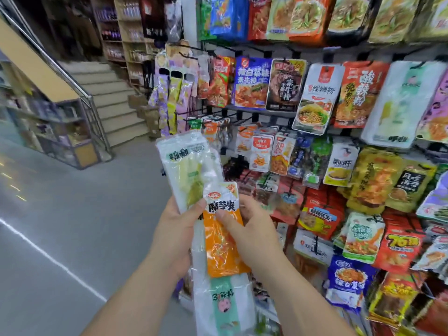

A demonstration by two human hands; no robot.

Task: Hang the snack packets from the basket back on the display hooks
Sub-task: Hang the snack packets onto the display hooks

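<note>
The clear plastic snack packet (184,166) showed pale yellow-green contents under a white band with dark green lettering. The orange foil snack packet (224,238) had a white top with a red oval logo and black characters across it. The white plastic packet (225,304) below bore a mint-green panel with a pink round face. On the rack, the blue rectangular packet (252,81) carried pale characters above a red-orange picture. The black glossy packet (284,86) had white writing, and the red-orange tall packet (358,93) had large white characters. The purple floral sachets (167,98) were patterned with yellow. The grey polished floor (72,226) was crossed by a thin white line.
</note>
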